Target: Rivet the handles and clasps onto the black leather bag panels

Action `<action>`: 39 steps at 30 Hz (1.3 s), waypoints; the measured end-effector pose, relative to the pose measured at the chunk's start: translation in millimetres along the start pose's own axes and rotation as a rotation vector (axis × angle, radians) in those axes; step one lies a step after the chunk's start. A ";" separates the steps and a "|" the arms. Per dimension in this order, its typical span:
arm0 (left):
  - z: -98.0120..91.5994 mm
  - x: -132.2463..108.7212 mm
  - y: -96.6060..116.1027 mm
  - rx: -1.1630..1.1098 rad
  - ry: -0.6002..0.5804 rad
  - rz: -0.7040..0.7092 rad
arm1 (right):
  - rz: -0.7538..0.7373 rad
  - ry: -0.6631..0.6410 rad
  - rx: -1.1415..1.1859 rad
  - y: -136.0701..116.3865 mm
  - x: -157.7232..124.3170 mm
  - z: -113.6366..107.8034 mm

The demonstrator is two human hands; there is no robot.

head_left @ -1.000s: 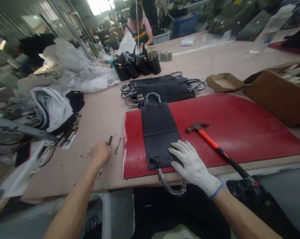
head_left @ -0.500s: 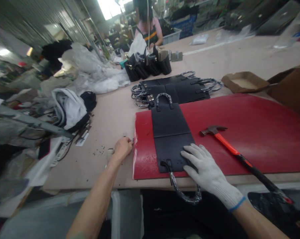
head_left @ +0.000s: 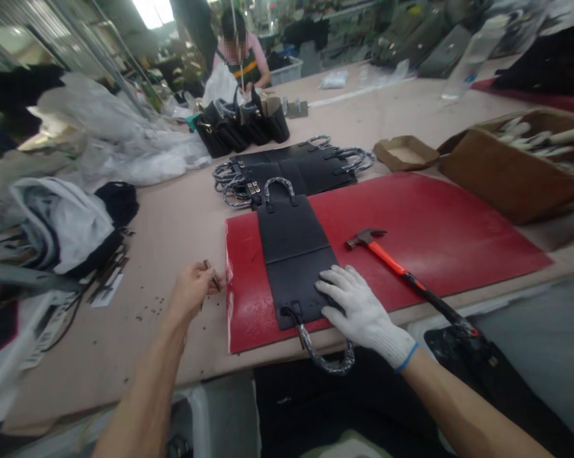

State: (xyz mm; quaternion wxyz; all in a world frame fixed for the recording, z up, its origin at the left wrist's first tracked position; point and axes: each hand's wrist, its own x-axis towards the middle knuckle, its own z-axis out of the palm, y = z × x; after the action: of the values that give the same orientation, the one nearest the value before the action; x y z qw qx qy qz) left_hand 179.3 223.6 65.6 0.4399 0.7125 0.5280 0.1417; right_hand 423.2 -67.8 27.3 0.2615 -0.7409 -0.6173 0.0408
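Note:
My bare left hand (head_left: 194, 289) is raised a little left of the red board (head_left: 241, 267). Its fingers are closed on a short, thin metal punch (head_left: 212, 275), slightly blurred. My right hand (head_left: 356, 302), in a white glove, lies flat with fingers spread on the lower right of a black bag panel (head_left: 293, 245). The panel rests on the board, a plastic-wrapped handle at each end; its near handle (head_left: 327, 362) hangs past the table edge. A claw hammer (head_left: 386, 254) with an orange and black handle lies right of the panel.
More black bag panels (head_left: 315, 168) are stacked behind the board. Black bags (head_left: 243, 124) stand farther back, near a person (head_left: 241, 57). Brown boxes (head_left: 510, 172) stand at right. Small dark bits (head_left: 150, 308), metal tools (head_left: 112, 270) and cloth (head_left: 72, 222) lie at left.
My left hand has lifted from beside the board's left edge, and a metal punch now shows in its fingers. The view has swung right. My right hand stays on the panel.

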 end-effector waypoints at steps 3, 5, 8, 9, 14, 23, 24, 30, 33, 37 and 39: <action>35.0 -38.0 18.2 -0.615 -0.081 0.062 | 0.014 0.005 0.016 -1.8 0.5 -0.2; 70.6 -62.4 32.4 -0.801 -0.142 0.087 | 0.011 0.011 0.026 -1.4 0.8 1.0; 121.7 -84.8 46.2 -0.820 -0.196 0.120 | 0.003 0.027 0.036 -0.4 0.3 2.7; 134.2 -88.0 47.4 -0.785 -0.205 0.147 | 0.000 0.031 0.038 -0.1 0.0 3.0; 158.0 -88.5 37.6 -0.566 -0.148 0.321 | -0.003 0.049 0.042 -0.3 -1.3 2.7; 159.7 -91.8 35.6 -0.465 -0.109 0.399 | -0.012 0.059 0.043 -0.2 -1.3 2.6; 160.1 -92.2 35.8 -0.449 -0.102 0.406 | -0.012 0.060 0.042 0.1 -1.5 2.9; 162.0 -95.0 34.7 -0.331 -0.049 0.498 | -0.011 0.054 0.040 1.0 -2.2 3.8; 164.3 -96.2 32.3 -0.272 -0.011 0.547 | -0.012 0.059 0.040 1.0 -2.6 3.8; 168.1 -97.1 28.2 -0.180 0.034 0.683 | -0.018 0.065 0.038 2.0 -3.5 4.3; 168.8 -97.1 27.6 -0.112 0.043 0.784 | -0.023 0.071 0.040 2.8 -3.8 4.7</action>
State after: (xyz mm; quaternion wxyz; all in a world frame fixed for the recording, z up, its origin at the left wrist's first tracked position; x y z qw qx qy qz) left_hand 270.0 56.4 15.8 0.3794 0.8318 0.2165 0.3425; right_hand 423.1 -70.1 21.0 0.2985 -0.7295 -0.6150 0.0240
